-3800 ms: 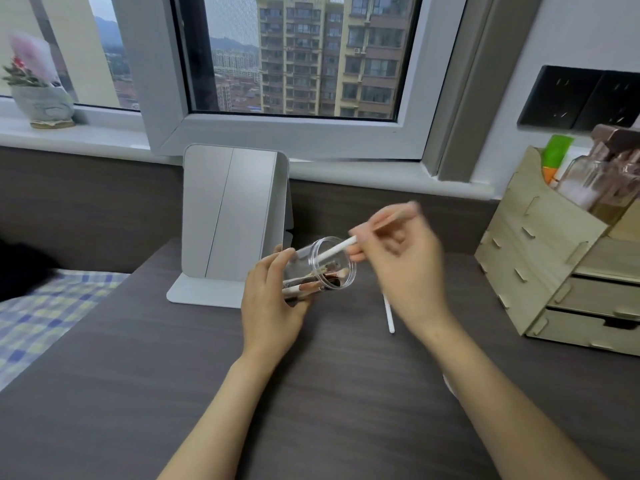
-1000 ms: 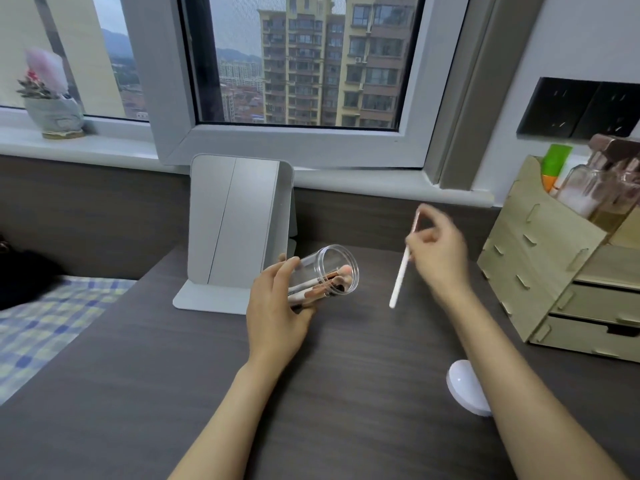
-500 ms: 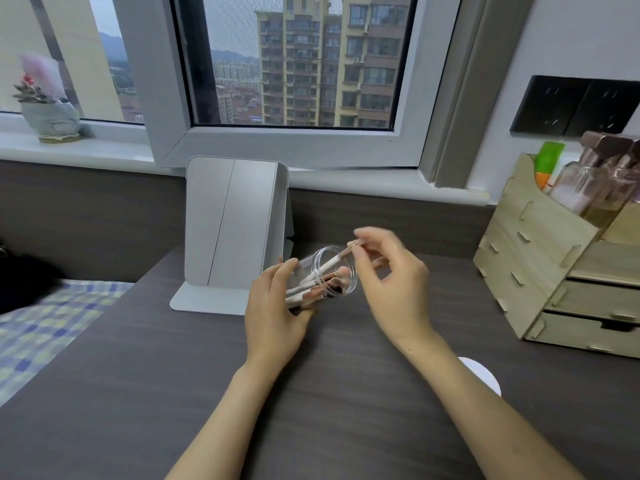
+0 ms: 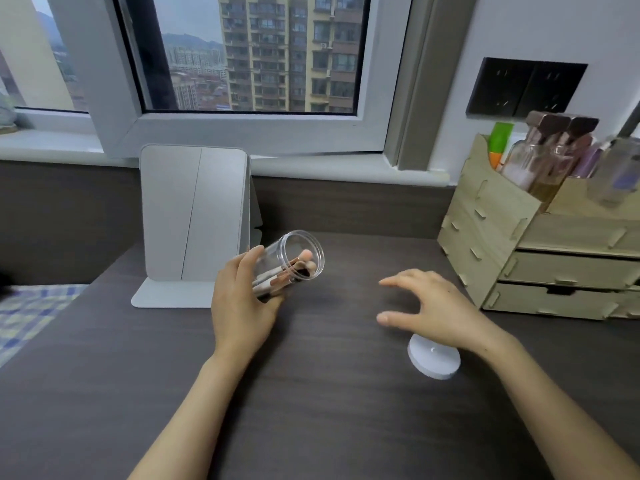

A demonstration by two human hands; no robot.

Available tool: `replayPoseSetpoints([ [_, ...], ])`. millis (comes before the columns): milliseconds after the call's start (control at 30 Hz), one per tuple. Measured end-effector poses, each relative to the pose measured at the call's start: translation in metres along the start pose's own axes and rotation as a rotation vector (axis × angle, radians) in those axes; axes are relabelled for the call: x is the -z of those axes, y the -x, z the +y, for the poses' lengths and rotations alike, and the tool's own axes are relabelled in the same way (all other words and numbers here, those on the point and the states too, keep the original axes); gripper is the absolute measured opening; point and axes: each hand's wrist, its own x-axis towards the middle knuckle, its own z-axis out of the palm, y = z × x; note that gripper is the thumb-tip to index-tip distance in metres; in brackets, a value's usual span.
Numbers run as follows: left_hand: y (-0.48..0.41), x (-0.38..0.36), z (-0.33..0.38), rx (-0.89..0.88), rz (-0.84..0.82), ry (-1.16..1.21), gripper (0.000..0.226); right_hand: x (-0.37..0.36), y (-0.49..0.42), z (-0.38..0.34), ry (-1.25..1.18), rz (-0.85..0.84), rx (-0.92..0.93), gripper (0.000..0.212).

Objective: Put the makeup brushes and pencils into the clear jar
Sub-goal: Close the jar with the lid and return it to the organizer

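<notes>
Your left hand (image 4: pixel 242 306) is wrapped around the lower body of the clear jar (image 4: pixel 289 263), thumb on the near side and fingers curled over the top, holding it tilted with its open mouth pointing up and to the right, above the dark wood-grain desk (image 4: pixel 311 410). Inside the jar lie the makeup brushes (image 4: pixel 294 270), their white and rose-gold handles running along the lower wall and their pale bristle heads up near the rim; whether pencils are among them cannot be told. Your right hand (image 4: pixel 429 310) is spread wide and holds nothing, palm down, fingers pointing left toward the jar but well apart from it, hovering over the desk. Just under your right wrist a round white lid (image 4: pixel 434 360) lies flat on the desk. Behind the jar, a folded light grey standing mirror (image 4: pixel 194 216) is upright on its base against the back panel, just beside your left fingers. At the right edge a pale wooden drawer organizer (image 4: pixel 526 251) sits on the desk, with glass bottles (image 4: pixel 540 157) and a green tube (image 4: pixel 498 142) standing in its top compartment.
</notes>
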Motion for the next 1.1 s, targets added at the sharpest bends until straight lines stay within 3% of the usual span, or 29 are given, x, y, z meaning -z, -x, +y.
replayPoseSetpoints([
  [67,0.001,-0.001,0.002,-0.027,-0.012,-0.003,0.073,0.001,0.018,0.02,0.055,-0.23,-0.091,0.077],
  [167,0.003,-0.001,0.006,-0.062,-0.035,-0.008,0.073,-0.007,0.037,0.032,0.13,-0.315,-0.098,0.084],
  [300,0.005,-0.001,0.011,-0.07,-0.079,0.013,0.076,-0.011,0.04,0.035,-0.04,-0.102,-0.065,0.069],
  [433,0.007,0.005,0.024,-0.084,-0.108,0.048,0.079,0.004,0.029,0.01,-0.732,0.237,0.011,0.055],
  [533,0.006,0.008,0.035,-0.126,-0.123,0.045,0.081,0.012,0.02,-0.015,-0.944,0.282,0.139,0.054],
  [867,0.007,0.033,0.049,-0.252,-0.252,-0.078,0.076,0.023,0.012,-0.034,-0.699,0.082,0.333,0.059],
  [1100,-0.008,0.049,0.057,-0.171,-0.525,0.117,0.079,0.04,0.014,-0.037,-0.627,0.008,0.388,0.057],
])
